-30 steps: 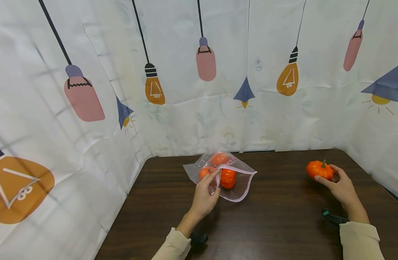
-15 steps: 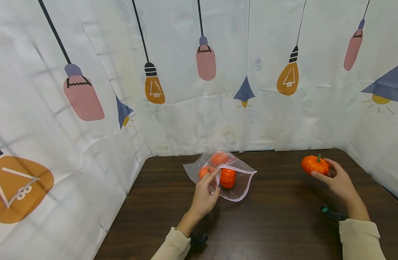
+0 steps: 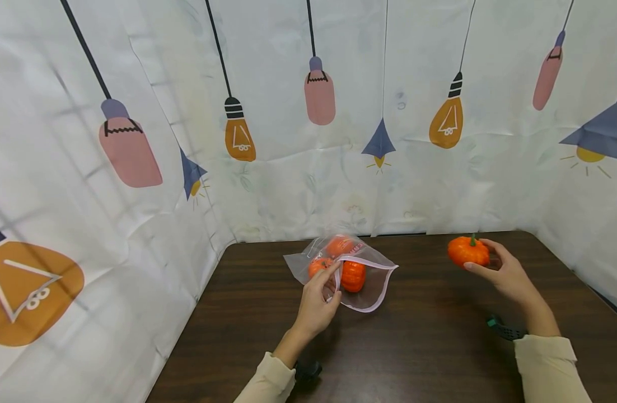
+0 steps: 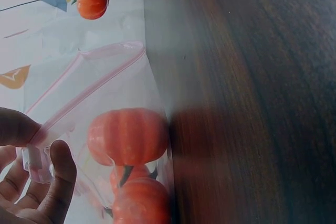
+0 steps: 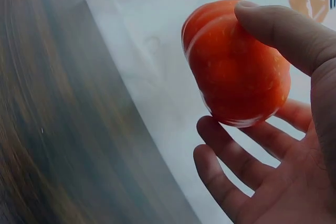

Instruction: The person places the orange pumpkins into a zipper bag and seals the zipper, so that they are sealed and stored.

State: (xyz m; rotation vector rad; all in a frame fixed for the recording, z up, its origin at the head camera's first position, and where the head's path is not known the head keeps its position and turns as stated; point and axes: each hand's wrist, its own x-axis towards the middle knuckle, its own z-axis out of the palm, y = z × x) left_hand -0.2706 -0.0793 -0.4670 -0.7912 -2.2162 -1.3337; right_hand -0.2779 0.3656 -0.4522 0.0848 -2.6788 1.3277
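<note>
My left hand (image 3: 316,305) pinches the rim of a clear zip bag (image 3: 376,282) and holds its mouth open towards the right. Inside the bag lie three small orange pumpkins; the nearest pumpkin (image 4: 128,136) sits closest to the opening, with the others behind it. In my right hand (image 3: 510,277) is another small orange pumpkin (image 3: 468,251) with a green stem, gripped between thumb and fingers. The right wrist view shows this pumpkin (image 5: 236,64) raised off the table, with the thumb on top. A stretch of table separates it from the bag.
The dark brown wooden table (image 3: 414,347) runs back to a white curtain (image 3: 288,196) printed with hanging lamps. The same cloth hangs along the left and right sides. Dark straps with devices (image 3: 507,330) are on both wrists.
My right hand has lifted the pumpkin slightly and carried it left, nearer to the bag. The left hand and the bag have stayed in place.
</note>
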